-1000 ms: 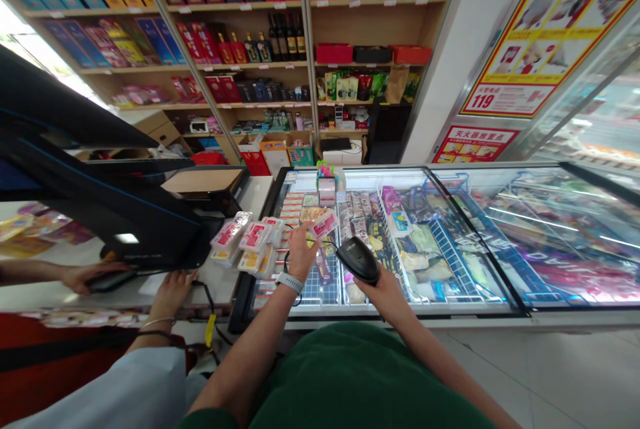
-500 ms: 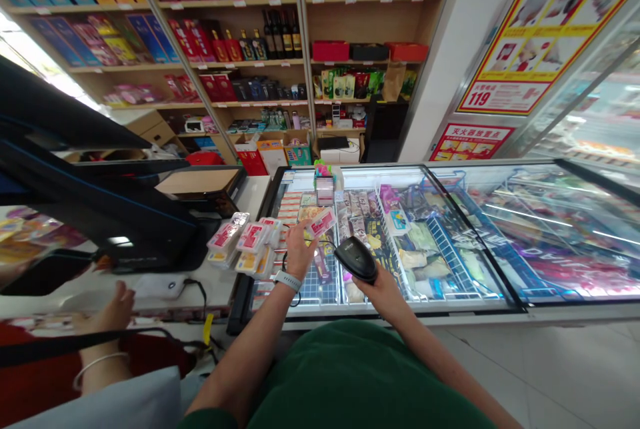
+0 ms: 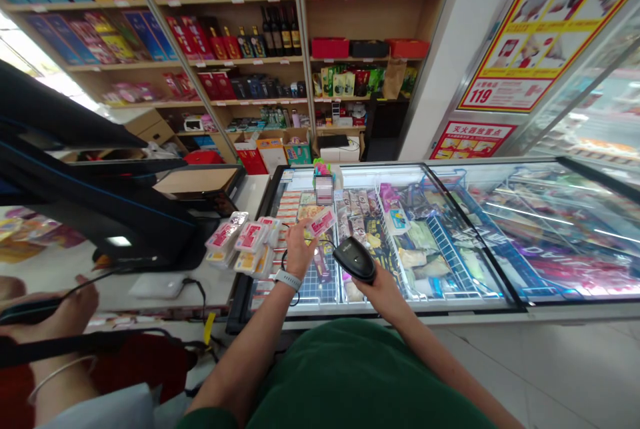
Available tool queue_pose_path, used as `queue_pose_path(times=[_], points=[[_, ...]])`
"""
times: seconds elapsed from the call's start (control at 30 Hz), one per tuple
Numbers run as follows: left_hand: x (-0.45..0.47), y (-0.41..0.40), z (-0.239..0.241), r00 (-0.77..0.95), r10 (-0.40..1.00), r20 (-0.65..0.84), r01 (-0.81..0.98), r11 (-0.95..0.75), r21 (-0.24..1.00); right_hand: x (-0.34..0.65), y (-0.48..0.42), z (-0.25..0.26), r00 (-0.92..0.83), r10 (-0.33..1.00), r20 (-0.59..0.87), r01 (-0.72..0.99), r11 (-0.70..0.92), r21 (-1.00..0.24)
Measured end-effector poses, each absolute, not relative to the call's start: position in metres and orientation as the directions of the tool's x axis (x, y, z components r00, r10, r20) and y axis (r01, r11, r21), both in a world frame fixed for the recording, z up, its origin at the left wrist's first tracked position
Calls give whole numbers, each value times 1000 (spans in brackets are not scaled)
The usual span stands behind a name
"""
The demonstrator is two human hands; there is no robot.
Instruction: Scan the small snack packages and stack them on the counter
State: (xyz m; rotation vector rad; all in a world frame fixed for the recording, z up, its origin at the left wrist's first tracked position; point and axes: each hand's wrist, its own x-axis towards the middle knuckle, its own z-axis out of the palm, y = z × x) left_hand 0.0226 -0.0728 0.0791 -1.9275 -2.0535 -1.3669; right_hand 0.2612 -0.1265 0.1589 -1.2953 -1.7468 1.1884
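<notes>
My left hand [image 3: 299, 249], with a watch at the wrist, holds up a small pink and white packet [image 3: 321, 221] over the glass lid of the chest freezer [image 3: 500, 302]. My right hand [image 3: 379, 286] grips a black barcode scanner [image 3: 355, 259] just to the right of that packet, its head turned toward it. A pile of similar pink and yellow packets [image 3: 245, 242] lies on the white counter [image 3: 60, 269] left of my left hand.
A black checkout screen [image 3: 75, 182] stands on the counter at left. Another person's hand [image 3: 65, 312] with a bracelet holds a dark thing at the lower left. Shelves of boxes and bottles [image 3: 280, 36] fill the back wall. Frozen goods lie under the freezer glass.
My hands have barely moved with the packet and scanner. The other person's hand has drawn back from the counter toward the lower left and now holds a dark thing.
</notes>
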Motion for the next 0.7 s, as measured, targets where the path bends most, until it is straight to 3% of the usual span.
queue_pose_path(times=[0.47, 0.7], points=[[7, -89, 83, -325, 762, 560, 826, -60, 561, 265, -124, 151, -282, 959, -28, 395, 90, -914], [-19, -105, 82, -441, 684, 581, 838, 83, 539, 263, -125, 151, -294, 955, -39, 405, 87, -910]])
